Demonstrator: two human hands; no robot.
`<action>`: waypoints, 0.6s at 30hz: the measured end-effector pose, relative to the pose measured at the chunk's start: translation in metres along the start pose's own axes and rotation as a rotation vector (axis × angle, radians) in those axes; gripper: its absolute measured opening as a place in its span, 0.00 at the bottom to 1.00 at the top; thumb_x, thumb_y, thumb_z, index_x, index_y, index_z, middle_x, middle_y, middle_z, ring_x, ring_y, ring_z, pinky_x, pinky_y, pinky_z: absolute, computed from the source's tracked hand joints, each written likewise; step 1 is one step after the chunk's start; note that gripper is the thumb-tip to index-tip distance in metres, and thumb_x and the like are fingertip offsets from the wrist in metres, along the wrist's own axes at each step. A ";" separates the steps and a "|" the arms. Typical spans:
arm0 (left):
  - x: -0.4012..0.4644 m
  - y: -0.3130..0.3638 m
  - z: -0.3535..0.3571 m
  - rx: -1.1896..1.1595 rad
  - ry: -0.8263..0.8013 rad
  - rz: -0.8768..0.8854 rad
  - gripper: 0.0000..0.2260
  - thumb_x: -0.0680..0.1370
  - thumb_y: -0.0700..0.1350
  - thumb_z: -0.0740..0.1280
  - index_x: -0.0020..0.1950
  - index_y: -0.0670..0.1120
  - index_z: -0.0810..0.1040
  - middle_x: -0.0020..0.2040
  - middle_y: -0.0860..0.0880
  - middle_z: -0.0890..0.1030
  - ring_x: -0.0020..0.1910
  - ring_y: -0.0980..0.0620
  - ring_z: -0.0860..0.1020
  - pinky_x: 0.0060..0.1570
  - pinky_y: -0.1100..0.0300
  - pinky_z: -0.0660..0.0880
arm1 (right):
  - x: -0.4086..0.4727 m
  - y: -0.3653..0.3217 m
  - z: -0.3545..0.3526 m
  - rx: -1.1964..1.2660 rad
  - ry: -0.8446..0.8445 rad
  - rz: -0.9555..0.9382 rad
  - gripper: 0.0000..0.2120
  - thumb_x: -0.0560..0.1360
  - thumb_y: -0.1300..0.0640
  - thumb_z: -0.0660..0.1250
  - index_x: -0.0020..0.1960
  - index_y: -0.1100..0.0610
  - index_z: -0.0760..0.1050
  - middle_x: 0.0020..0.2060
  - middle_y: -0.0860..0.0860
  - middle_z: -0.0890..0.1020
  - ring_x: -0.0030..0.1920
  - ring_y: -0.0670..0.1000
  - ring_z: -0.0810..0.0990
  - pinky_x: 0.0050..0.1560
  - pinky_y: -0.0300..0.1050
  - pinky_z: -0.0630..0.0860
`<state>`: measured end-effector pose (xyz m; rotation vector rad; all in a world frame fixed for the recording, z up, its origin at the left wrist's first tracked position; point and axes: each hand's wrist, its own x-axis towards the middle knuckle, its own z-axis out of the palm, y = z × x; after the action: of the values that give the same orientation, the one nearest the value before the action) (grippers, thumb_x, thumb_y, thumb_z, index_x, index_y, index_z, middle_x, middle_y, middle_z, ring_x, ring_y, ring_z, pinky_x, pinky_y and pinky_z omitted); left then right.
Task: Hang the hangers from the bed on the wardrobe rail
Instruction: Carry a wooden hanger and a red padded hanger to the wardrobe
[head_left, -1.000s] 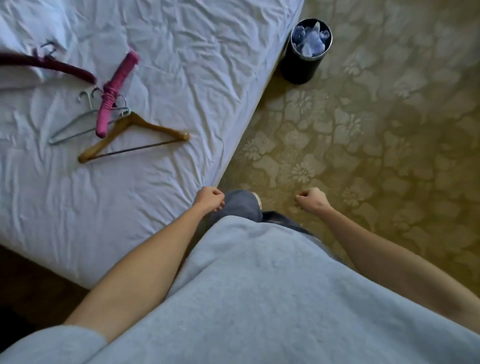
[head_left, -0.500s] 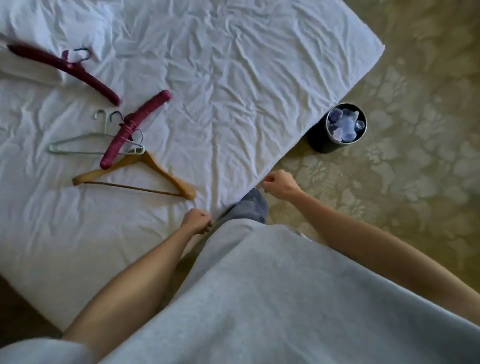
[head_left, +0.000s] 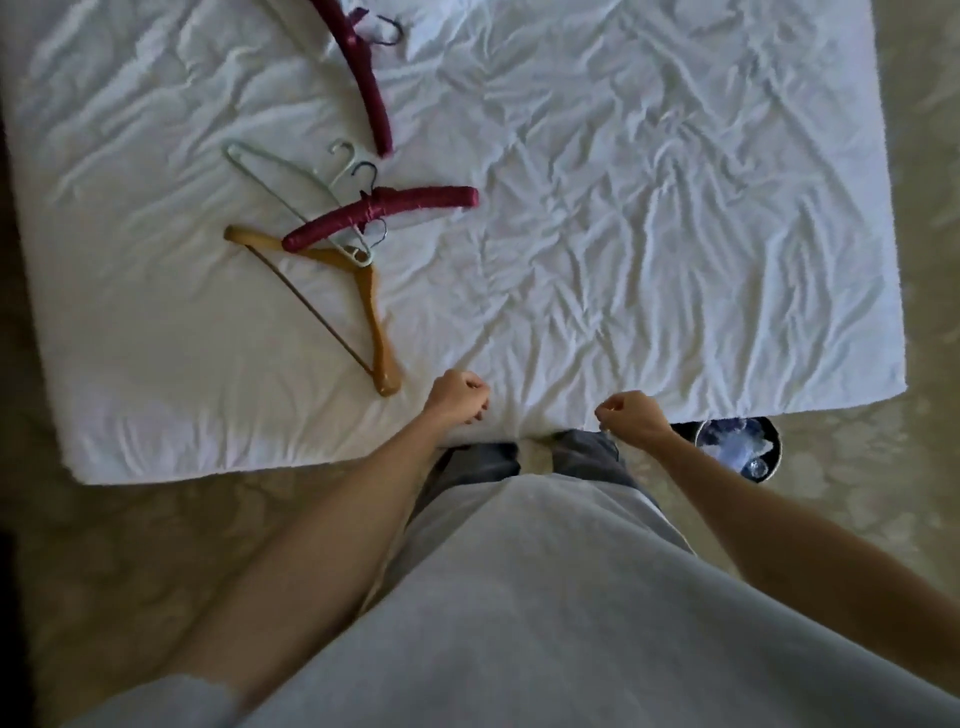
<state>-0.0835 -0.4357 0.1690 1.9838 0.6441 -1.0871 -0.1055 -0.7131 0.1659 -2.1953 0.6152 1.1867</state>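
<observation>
My left hand and right hand both curled into fists, holding nothing — over near edge of bed. Wooden hanger just beside left hand; padded maroon hanger across pale wire hanger; second maroon hanger farther up. Black bin on floor by right wrist.

Bed with a wrinkled white sheet; four hangers on its left half; wooden hanger nearest the front edge; pale wire hanger and a padded maroon hanger overlap its top; second maroon hanger lies apart, further back; patterned carpet below; black bin stands on it at the bed's right corner.
</observation>
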 end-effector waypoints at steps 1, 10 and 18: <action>-0.001 -0.002 0.002 -0.054 0.045 -0.030 0.06 0.79 0.43 0.66 0.50 0.45 0.83 0.41 0.48 0.86 0.36 0.52 0.83 0.35 0.60 0.80 | 0.007 -0.006 -0.006 -0.045 -0.029 -0.025 0.08 0.77 0.60 0.67 0.50 0.62 0.84 0.41 0.55 0.85 0.43 0.52 0.82 0.45 0.40 0.72; 0.019 -0.024 -0.027 -0.340 0.347 -0.203 0.05 0.79 0.42 0.66 0.43 0.48 0.79 0.44 0.46 0.86 0.35 0.51 0.83 0.41 0.53 0.82 | 0.072 -0.152 -0.028 -0.257 -0.127 -0.340 0.10 0.74 0.60 0.66 0.47 0.60 0.86 0.43 0.55 0.87 0.49 0.53 0.85 0.47 0.41 0.78; 0.110 -0.039 -0.105 -0.248 0.541 -0.350 0.15 0.79 0.48 0.64 0.60 0.44 0.83 0.57 0.43 0.85 0.56 0.41 0.83 0.53 0.52 0.80 | 0.165 -0.323 -0.004 -0.328 0.021 -0.524 0.11 0.74 0.57 0.65 0.50 0.59 0.85 0.49 0.56 0.87 0.54 0.55 0.84 0.59 0.49 0.79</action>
<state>-0.0065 -0.3207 0.0950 1.9901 1.3826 -0.6067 0.1825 -0.4991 0.1098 -2.4255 -0.1665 1.0300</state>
